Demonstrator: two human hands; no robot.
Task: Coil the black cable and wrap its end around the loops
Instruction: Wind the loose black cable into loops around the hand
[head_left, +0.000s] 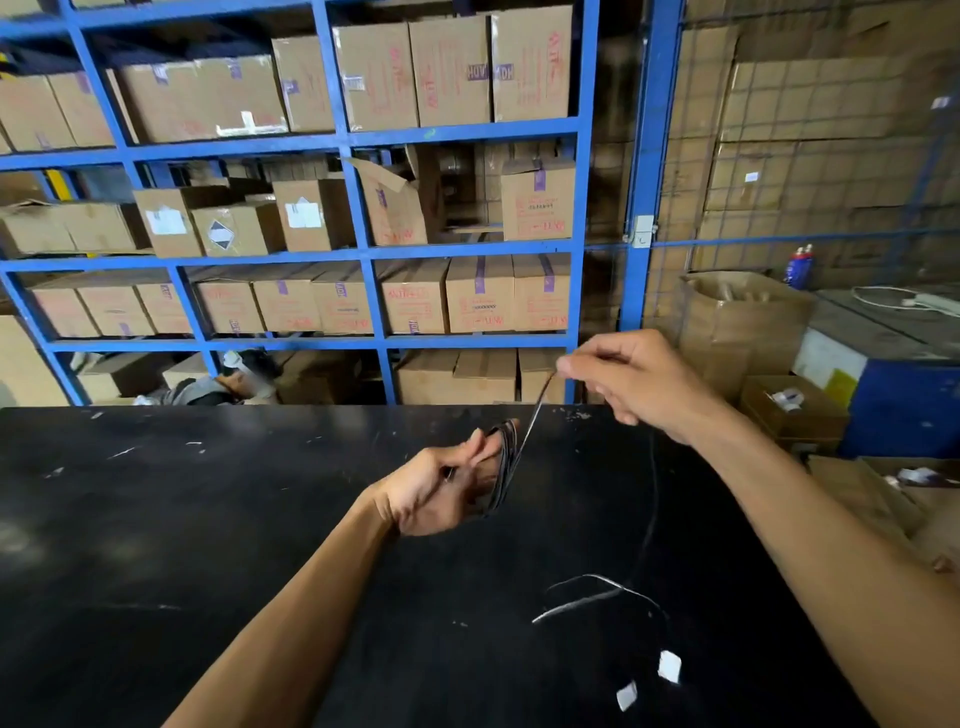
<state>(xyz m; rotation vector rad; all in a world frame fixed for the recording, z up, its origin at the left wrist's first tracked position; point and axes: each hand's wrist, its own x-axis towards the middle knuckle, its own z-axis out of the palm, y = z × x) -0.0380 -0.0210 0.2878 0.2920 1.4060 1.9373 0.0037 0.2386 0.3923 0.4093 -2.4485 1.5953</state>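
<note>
Fingers of our right hand are pinched narrow on the black cable, raised above and just beyond the far edge of the worktop. Left hand sits lower, over the worktop, thumb and fingers closed to a narrow hold on the loops, which are wound around that hand's fingers. Several turns are on already, as far as we can count through the blur.

One taut strand runs from the loops up to the right pinch. Past the pinch the cable drops back down toward the worktop; it is hard to follow against the black surface. A slack curl lies on the worktop nearer to us than the left hand, with two small white tags nearer still. We cannot tell whether they are fixed to the cable.

Judgement: mid-coil, plenty of slack left, end-wrap not yet due.

To do this turn well:
- We keep light, even tension so each loop matches the others in size.
- We let the cable slide through the right pinch rather than drag the slack in jerks.
- We lay the new turn beside the last, not crossing it.
- We press the left thumb down so the bundle does not spring open.
- We watch the curl on the worktop for a snag or kink.
</note>
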